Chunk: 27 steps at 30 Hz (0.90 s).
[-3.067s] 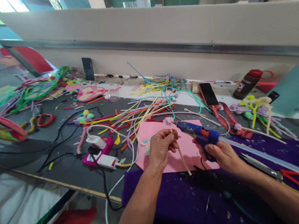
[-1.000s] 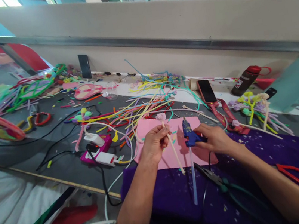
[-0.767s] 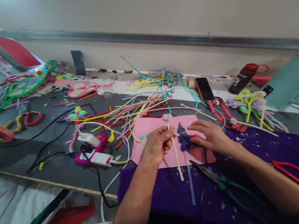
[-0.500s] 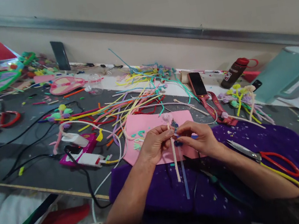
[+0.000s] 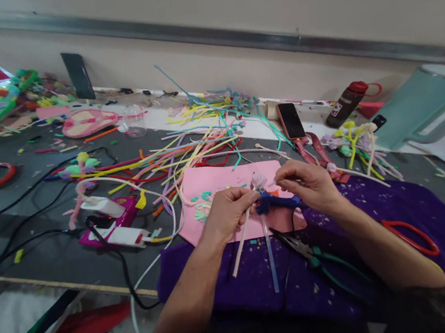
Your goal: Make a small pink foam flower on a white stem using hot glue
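Observation:
My left hand [image 5: 234, 212] pinches a pale stem [image 5: 241, 245] with a lilac flower head [image 5: 259, 180] at its top; the stem slants down to the left. Close to its right, my right hand [image 5: 303, 184] is closed at the fingertips; what they hold, if anything, is too small to name. Between the hands lies a blue glue gun [image 5: 281, 201] with a translucent stick [image 5: 271, 260] hanging down from it. Beneath is a pink sheet [image 5: 192, 185] with small green pieces on its left part.
Pliers [image 5: 310, 256] and red-handled scissors [image 5: 413, 235] lie on the purple cloth [image 5: 434, 195]. A magenta power strip [image 5: 125, 218] with cables is at left. Colourful stems [image 5: 186, 152], a phone [image 5: 291, 120], a brown bottle [image 5: 347, 103] and a flower bunch [image 5: 351, 140] stand or lie behind.
My right hand has moved right and up, away from my left. The pale stem now slants left, and more of the blue glue gun and the pliers shows. The view has shifted slightly.

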Each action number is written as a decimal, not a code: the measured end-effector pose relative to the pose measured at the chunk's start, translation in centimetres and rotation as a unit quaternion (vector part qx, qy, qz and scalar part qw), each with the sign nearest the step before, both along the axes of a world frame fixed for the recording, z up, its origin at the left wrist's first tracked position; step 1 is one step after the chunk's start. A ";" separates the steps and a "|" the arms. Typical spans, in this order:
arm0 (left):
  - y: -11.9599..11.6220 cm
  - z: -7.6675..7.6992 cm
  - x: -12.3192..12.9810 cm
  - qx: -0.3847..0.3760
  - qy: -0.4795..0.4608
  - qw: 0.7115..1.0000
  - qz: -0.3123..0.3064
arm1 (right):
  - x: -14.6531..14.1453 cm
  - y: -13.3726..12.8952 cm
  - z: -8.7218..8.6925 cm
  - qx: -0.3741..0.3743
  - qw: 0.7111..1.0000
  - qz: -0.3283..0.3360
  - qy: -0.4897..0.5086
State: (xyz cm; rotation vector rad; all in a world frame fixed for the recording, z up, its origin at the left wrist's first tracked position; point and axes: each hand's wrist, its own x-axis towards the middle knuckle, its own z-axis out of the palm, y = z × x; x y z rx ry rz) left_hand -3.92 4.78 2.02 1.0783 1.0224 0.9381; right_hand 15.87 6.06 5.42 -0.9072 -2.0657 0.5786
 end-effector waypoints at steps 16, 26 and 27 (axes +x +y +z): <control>-0.3 0.0 0.5 0.076 0.152 0.984 -0.055 | 0.4 0.6 0.1 0.051 0.990 0.058 -0.122; -0.3 -0.2 0.3 0.079 0.141 0.984 -0.070 | 0.6 0.5 0.0 0.062 0.984 0.055 -0.160; -0.3 -0.2 0.3 0.077 0.139 0.985 -0.069 | 0.6 0.5 0.0 0.066 0.983 0.053 -0.165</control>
